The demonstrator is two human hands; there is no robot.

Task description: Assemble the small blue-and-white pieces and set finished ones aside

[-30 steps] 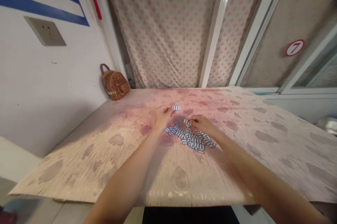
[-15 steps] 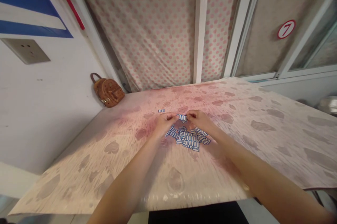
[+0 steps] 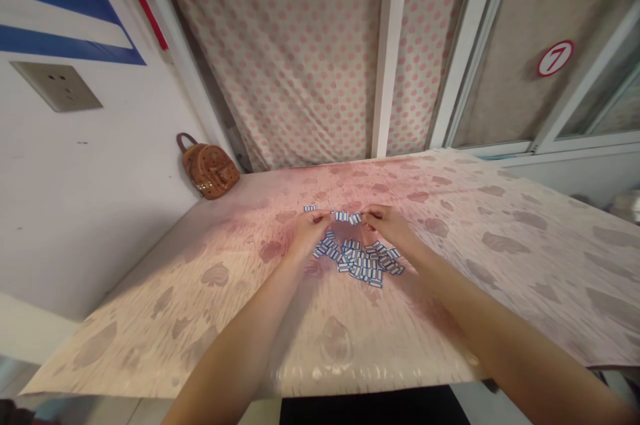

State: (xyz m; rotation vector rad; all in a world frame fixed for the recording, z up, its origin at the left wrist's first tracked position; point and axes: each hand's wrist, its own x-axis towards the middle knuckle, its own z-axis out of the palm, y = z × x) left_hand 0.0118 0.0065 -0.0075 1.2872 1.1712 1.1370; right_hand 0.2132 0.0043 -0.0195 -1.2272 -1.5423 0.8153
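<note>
Between my two hands is a short row of small white tiles with blue edges (image 3: pixel 342 216), just above the loose pile. My left hand (image 3: pixel 311 230) is closed, its thumb and fingertips pinching the row's left end. At the other end, the fingers of my right hand (image 3: pixel 385 220) are closed on the right-hand tiles, which tilt. Nearer to me lies a loose pile of the same tiles (image 3: pixel 361 263) on the patterned tablecloth (image 3: pixel 280 345). Just beyond my left hand, a small group of tiles (image 3: pixel 310 208) lies side by side.
A small brown backpack-shaped bag (image 3: pixel 213 170) leans on the wall at the table's far left corner. A socket (image 3: pixel 57 86) is set in the left wall. Behind the table hang polka-dot curtains (image 3: pixel 300 78) beside a white-framed window.
My hands have moved slightly apart. The held tiles, bunched together before, now stretch out in a wider row with a gap in it. The view has shifted a little.
</note>
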